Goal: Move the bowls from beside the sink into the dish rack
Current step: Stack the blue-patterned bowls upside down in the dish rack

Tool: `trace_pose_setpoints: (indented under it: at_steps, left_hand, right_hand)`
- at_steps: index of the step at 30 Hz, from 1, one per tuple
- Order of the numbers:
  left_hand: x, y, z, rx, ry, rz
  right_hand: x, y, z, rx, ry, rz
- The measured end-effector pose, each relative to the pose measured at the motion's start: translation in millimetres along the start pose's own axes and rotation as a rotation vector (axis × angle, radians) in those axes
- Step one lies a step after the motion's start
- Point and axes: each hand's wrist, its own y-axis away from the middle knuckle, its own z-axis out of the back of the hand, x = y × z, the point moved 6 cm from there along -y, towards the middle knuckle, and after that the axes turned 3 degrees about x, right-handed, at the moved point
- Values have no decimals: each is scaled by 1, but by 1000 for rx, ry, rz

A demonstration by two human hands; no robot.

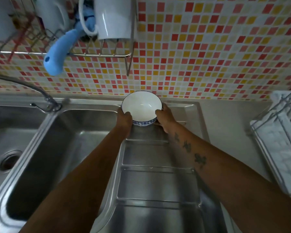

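Nearest to the camera, two bare forearms reach forward over the ribbed steel drainboard (158, 182); the right one carries small dark tattoos. To the left, at about 9 o'clock from the drainboard, lies the sink (45, 148), with a round drain at its left side.

Further on, both hands meet around one bowl (142, 106). The left hand (124, 119) clamps its left side, thumb over the rim, and the right hand (165, 117) clamps its right side in the same way, so each hand is closed on the bowl. The bowl is white inside with a thin blue rim and a blue pattern outside (only the lower band shows). It is upright at the far end of the drainboard, just before the wall; I cannot tell if it touches the steel or is lifted.

At 3 o'clock from the bowl, well apart, stands the white wire rack (279, 132) on the counter.

At 10 o'clock, the tap (45, 96) curves over the sink. Behind all, the tiled wall (208, 56) shows red, orange and yellow squares. High at 11 o'clock hangs a metal shelf (99, 54) with white cups (114, 17) and a blue brush handle (57, 54).
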Motion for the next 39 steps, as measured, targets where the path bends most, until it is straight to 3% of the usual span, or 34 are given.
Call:
trace_pose_setpoints:
  at_steps: [7, 11, 14, 18, 21, 23, 28, 32, 39]
  left_hand:
    - [6, 16, 0, 211, -92, -97]
    - [-57, 98, -42, 293, -23, -173]
    - [-91, 138, -74, 270, 14, -265]
    - [-147, 204, -103, 162, 160, -189]
    - [-197, 267, -144, 393, 421, -218]
    - [-216, 301, -175, 565, 547, -136]
    - [-226, 391, -264, 839, 565, 22]
    - [-223, 450, -321, 943, 529, 63]
    - [-228, 479, -392, 1026, 311, 30]
  right_hand:
    - [25, 31, 27, -75, 226, 113]
    - [60, 78, 54, -91, 221, 191]
    - [109, 126, 83, -119, 235, 295]
    - [187, 214, 126, -144, 277, 470]
    - [234, 293, 162, -145, 314, 625]
    - [256, 345, 186, -148, 360, 738]
    - [277, 440, 267, -236, 429, 899]
    - [275, 486, 333, -315, 437, 986]
    - [272, 519, 423, -369, 380, 1045]
